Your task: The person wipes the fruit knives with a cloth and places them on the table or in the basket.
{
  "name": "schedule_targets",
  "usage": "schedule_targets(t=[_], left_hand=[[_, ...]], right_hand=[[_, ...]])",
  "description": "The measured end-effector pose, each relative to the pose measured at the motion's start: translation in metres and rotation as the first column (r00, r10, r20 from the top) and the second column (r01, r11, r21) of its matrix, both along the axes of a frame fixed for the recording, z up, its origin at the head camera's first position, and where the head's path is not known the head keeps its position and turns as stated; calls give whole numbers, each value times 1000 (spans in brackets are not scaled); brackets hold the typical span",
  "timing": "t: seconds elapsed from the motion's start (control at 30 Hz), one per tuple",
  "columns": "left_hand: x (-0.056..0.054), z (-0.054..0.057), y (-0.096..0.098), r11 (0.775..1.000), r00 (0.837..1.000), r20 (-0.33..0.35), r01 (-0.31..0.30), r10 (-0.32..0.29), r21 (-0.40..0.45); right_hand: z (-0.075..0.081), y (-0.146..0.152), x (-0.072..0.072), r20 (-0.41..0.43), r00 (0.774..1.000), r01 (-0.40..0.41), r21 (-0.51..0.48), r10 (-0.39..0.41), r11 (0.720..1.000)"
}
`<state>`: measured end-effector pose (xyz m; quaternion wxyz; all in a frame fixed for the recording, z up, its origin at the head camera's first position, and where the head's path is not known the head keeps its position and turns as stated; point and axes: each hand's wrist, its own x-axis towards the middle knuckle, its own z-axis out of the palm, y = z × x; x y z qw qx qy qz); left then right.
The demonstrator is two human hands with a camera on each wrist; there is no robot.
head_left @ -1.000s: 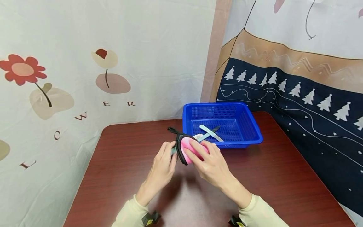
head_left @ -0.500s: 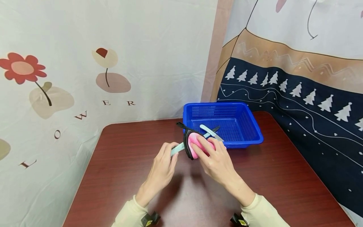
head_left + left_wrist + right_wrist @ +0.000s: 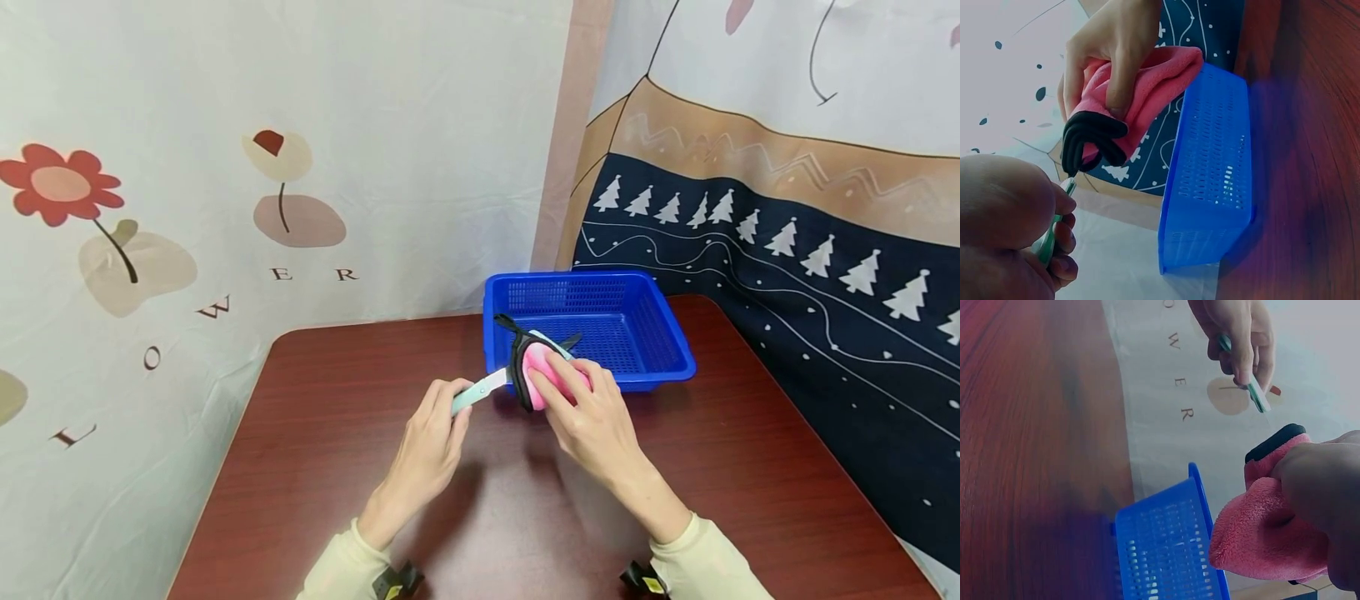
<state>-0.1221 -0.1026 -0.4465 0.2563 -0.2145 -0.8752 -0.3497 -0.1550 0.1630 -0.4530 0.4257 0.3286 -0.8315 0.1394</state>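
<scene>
In the head view my left hand (image 3: 427,437) grips the mint-green handle of a knife (image 3: 480,393), which points up and right toward a cloth. A strip of its pale blade shows before the cloth's black trim. My right hand (image 3: 600,429) pinches the folded pink cloth (image 3: 535,360), which has black edging and a hanging loop, and the rest of the blade is hidden there. From the left wrist, the folded black edges of the cloth (image 3: 1154,94) lie right at the knife's far end. The right wrist view shows the knife (image 3: 1257,397) beyond the cloth's black edge.
A blue plastic basket (image 3: 656,379) with perforated sides stands at the back of the brown table (image 3: 352,367), just behind the cloth. Inside it are a light-blue-handled item (image 3: 552,342) and a dark blade (image 3: 572,341), partly covered by the cloth. Printed curtains hang behind.
My right hand and the cloth have moved up and right along the knife, away from my left hand. More of the handle and part of the blade now show. The left hand has hardly moved.
</scene>
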Motion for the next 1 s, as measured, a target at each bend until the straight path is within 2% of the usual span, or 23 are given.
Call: schedule_targets(t=[0.13,0.27,0.5,0.67,0.87,1.0], left_hand=[[0,-2,0,1000,1000,-14,-5,5,-7],[0,-3,-1,1000,1000,-20,-5,4,-1],[-2,-3,-3,997,1000,0,2,-2,73],[-4,-2,-4,992,1000,0,19,-19,123],[-5,-1,-7,987,997,67,28,-39,159],[-5,0,-8,979,985,156,45,-77,197]], right_hand=[[-1,6,-2,-1,1000,11,-16,-11,1000],[-1,14,-2,39,998,42,-10,-41,999],[-5,30,-2,94,990,104,11,-105,994],[-10,36,1,96,991,95,-14,-93,995],[-11,36,2,66,997,43,-109,-36,993],[-10,33,2,26,1000,9,-170,-5,985]])
